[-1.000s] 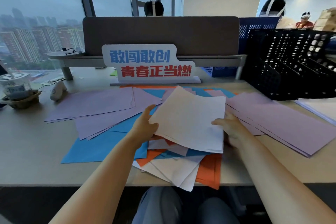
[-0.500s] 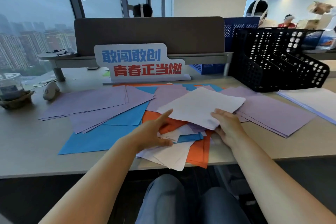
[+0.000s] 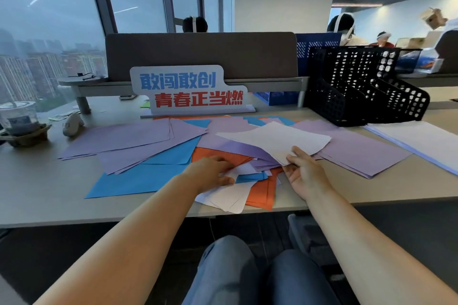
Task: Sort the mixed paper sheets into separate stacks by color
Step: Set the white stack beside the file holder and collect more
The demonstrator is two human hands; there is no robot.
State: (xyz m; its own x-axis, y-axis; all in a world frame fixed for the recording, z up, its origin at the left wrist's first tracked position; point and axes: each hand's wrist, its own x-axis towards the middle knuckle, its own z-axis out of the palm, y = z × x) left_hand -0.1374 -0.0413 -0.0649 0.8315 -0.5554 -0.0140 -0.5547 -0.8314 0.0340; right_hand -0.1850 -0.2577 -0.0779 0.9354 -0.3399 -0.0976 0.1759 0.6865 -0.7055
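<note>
Paper all over here: the purple sheets (image 3: 119, 138) are matt and smooth, same dull finish on the blue sheet (image 3: 138, 181) and the orange sheet (image 3: 262, 190). The white sheet (image 3: 277, 141) on top is thin, plain paper, matt too, as are the white sheets (image 3: 230, 198) at the near edge. The desk (image 3: 49, 193) looks smooth, matt grey. The black file rack (image 3: 347, 96) is hard perforated plastic with a slight sheen. The divider (image 3: 198, 54) looks like felt-like cloth. The sign (image 3: 188, 91) is smooth, printed board, the cup (image 3: 18, 116) clear plastic, the jeans (image 3: 223, 275) blue denim.
</note>
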